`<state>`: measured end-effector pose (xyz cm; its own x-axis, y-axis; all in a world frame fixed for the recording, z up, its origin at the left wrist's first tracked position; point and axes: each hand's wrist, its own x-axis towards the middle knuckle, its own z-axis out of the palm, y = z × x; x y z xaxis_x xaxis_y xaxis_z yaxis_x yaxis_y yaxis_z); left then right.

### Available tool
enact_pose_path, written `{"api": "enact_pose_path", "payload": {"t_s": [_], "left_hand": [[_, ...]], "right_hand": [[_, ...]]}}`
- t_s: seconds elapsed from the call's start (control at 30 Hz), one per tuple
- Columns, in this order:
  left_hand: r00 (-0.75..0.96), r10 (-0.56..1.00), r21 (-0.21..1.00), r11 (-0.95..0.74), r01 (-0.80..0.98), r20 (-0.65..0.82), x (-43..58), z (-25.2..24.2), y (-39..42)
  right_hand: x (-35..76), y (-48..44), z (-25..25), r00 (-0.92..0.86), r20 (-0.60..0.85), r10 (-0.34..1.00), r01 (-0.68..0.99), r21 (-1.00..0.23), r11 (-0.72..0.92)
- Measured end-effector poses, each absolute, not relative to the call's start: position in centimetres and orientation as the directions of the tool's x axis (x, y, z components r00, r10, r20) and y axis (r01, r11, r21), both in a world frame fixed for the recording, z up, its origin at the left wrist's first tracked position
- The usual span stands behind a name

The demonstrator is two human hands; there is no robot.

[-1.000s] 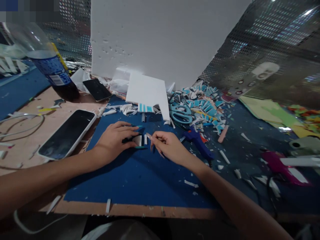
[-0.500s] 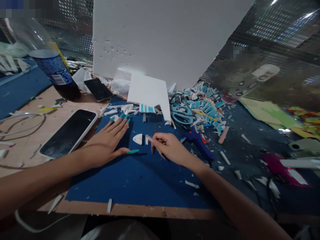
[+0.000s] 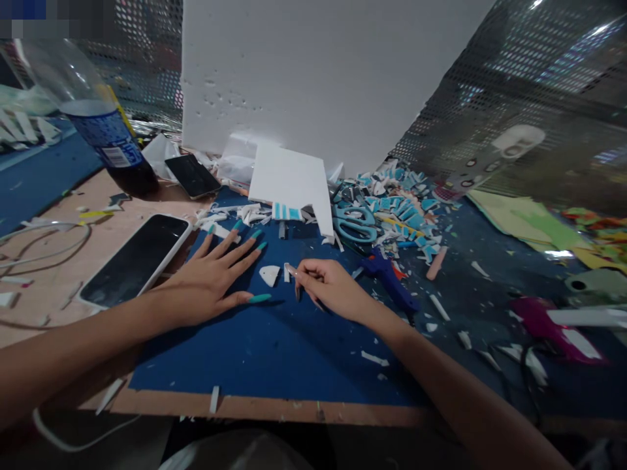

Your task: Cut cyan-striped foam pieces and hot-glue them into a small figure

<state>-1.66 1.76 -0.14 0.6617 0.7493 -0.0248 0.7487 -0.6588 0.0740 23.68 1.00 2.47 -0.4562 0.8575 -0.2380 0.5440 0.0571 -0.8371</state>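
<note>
My left hand (image 3: 215, 274) lies flat on the blue mat (image 3: 274, 352) with its fingers spread and nothing in it. My right hand (image 3: 321, 284) is closed, its thumb and finger pinching a small white strip (image 3: 287, 272) against the mat. Between the two hands rests a small rounded, pointed white piece (image 3: 269, 275), slightly tilted and apart from the strip. Beyond them sit a striped blue and white piece (image 3: 287, 211) and a white foam sheet (image 3: 291, 179) with a cut-out edge.
Blue scissors (image 3: 355, 224), a blue glue gun (image 3: 392, 281) and a heap of scraps (image 3: 406, 209) are at the right. A phone (image 3: 137, 261) and a bottle (image 3: 105, 137) stand at the left. A large white board (image 3: 313, 72) rises behind.
My left fingers have spread wider and moved off the pointed piece's side. The pointed piece has turned a little. My right hand has barely moved.
</note>
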Motion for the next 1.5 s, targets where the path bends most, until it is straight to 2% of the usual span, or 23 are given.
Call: {"api": "enact_pose_path", "payload": {"t_s": [0.17, 0.3, 0.43, 0.53, 0.87, 1.5], "left_hand": [[0.670, 0.735, 0.115, -0.679, 0.725, 0.105, -1.6, -0.6, 1.8], [0.648, 0.726, 0.256, -0.688, 0.680, 0.231, -0.4, -0.3, 1.8], [0.551, 0.820, 0.395, -0.563, 0.726, 0.156, 1.1, 0.3, 2.0], [0.502, 0.860, 0.445, -0.487, 0.752, 0.093, 1.8, 0.5, 2.2], [0.451, 0.886, 0.472, -0.443, 0.762, 0.104, 2.7, 0.5, 2.9], [0.465, 0.869, 0.461, -0.488, 0.741, 0.172, 2.8, -0.2, 3.3]], "right_hand": [[23.7, 1.0, 2.4, -0.463, -0.234, 0.855, 0.517, -0.855, 0.046], [23.7, 1.1, 2.1, -0.450, -0.237, 0.861, 0.515, -0.856, 0.034], [23.6, 1.1, 2.2, -0.435, -0.243, 0.867, 0.515, -0.857, 0.018], [23.5, 1.1, 2.6, -0.420, -0.241, 0.875, 0.538, -0.842, 0.026], [23.7, 1.2, 2.4, -0.388, -0.195, 0.900, 0.570, -0.819, 0.068], [23.6, 1.0, 2.4, -0.346, -0.188, 0.919, 0.617, -0.784, 0.072]]}}
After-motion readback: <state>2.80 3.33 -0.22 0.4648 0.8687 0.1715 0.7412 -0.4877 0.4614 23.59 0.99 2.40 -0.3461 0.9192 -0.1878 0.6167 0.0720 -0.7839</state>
